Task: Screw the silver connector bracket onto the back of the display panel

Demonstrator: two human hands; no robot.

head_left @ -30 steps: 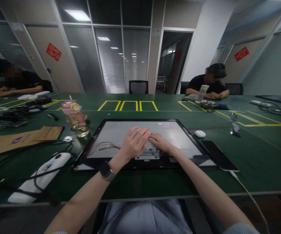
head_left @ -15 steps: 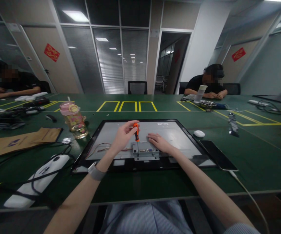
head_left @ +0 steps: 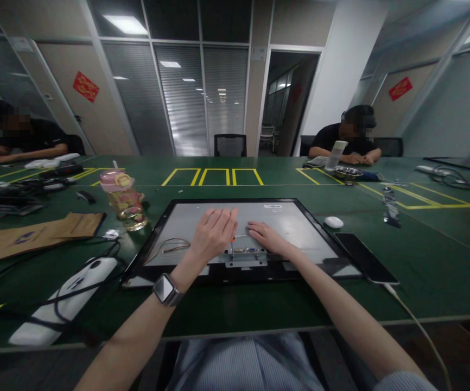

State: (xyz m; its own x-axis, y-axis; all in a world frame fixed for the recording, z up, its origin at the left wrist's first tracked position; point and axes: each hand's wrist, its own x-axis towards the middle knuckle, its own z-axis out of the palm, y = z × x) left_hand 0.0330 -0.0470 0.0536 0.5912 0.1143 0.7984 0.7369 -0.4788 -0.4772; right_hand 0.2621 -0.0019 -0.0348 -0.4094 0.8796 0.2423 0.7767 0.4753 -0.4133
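A flat display panel [head_left: 304, 228] with a grey metal back and black frame lies on the table in front of me. Near its front edge sits a small metal bracket with ports [head_left: 245, 259]. My left hand [head_left: 215, 232], a watch on its wrist, is closed around a screwdriver [head_left: 233, 239]. Only a bit of orange and the thin shaft show below the fingers; the handle is hidden behind them. The shaft points down at the bracket's left part. My right hand [head_left: 271, 239] lies on the panel with fingers stretched out, just behind the bracket's right side. Thin wires [head_left: 173, 245] lie left of it.
A phone [head_left: 365, 258] on a cable and a white case [head_left: 334, 222] lie to the right. Leftward are a pink-lidded drink bottle [head_left: 121, 198], a brown paper bag [head_left: 39, 233] and a white power strip [head_left: 66, 304]. Two people sit across the table.
My left hand has turned over the screwdriver, so its back and the watch face now show and the orange handle is covered. My right hand stays in place.
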